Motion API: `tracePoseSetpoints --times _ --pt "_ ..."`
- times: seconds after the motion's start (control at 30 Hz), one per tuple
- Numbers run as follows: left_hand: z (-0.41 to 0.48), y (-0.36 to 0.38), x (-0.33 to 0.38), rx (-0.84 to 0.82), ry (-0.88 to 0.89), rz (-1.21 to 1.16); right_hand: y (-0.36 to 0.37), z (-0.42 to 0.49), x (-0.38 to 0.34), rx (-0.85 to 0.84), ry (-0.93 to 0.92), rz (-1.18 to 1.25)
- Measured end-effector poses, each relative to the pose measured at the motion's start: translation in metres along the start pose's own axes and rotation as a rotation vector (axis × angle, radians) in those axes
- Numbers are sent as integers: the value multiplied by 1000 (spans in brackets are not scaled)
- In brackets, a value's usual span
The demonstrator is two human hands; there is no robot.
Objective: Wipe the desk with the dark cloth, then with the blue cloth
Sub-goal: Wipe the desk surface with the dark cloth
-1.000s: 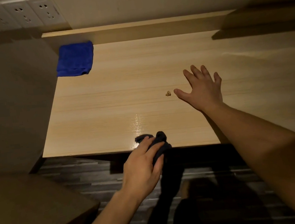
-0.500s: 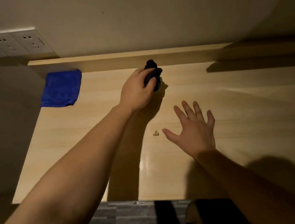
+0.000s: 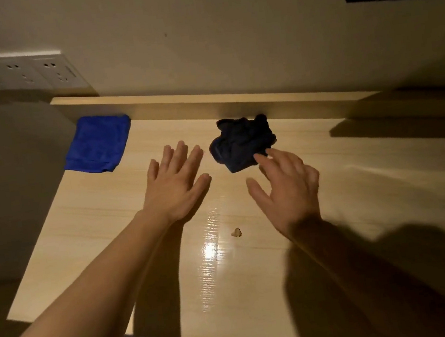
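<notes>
The dark cloth (image 3: pixel 243 143) lies crumpled on the light wooden desk (image 3: pixel 112 238), close to the back ledge. My left hand (image 3: pixel 175 182) hovers flat with fingers spread, just left of the cloth and apart from it. My right hand (image 3: pixel 288 188) is open too; its fingertips reach the cloth's near right corner, and contact is unclear. The blue cloth (image 3: pixel 99 143) lies folded at the desk's back left corner.
A small crumb (image 3: pixel 236 232) sits on the desk between my forearms, beside a bright glare patch. A raised wooden ledge (image 3: pixel 208 104) runs along the back wall. Wall sockets (image 3: pixel 16 74) are at upper left. The desk's front edge is near my elbows.
My left hand carried the dark cloth from the front edge to the back of the desk and let it go. My right hand moved forward to the cloth.
</notes>
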State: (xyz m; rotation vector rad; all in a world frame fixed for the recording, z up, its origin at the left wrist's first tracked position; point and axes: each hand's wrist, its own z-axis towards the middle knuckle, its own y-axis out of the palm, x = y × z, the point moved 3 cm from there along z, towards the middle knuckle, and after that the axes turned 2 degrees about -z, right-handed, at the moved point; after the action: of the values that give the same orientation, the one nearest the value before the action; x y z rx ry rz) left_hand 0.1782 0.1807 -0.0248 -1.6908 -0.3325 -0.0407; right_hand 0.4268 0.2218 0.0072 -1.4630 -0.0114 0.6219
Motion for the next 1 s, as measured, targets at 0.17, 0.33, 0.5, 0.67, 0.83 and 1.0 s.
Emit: tracePoseSetpoints --times 0.17,0.33,0.5,0.67,0.83,1.0 --pt "-5 12 -7 7 -43 38 20 108 -12 -235 -352 -132" --pt "-5 13 -10 11 -41 31 29 141 0 -364 -506 -407" --pt "-4 13 -11 19 -38 38 32 139 -1 -358 -602 -501" --pt "-4 14 -10 15 -40 37 46 113 5 -407 -486 -296" --pt "-5 13 -9 16 -44 43 44 78 3 -404 -436 -259" --pt "-6 13 -11 22 -13 41 41 30 -5 -410 -416 -242"
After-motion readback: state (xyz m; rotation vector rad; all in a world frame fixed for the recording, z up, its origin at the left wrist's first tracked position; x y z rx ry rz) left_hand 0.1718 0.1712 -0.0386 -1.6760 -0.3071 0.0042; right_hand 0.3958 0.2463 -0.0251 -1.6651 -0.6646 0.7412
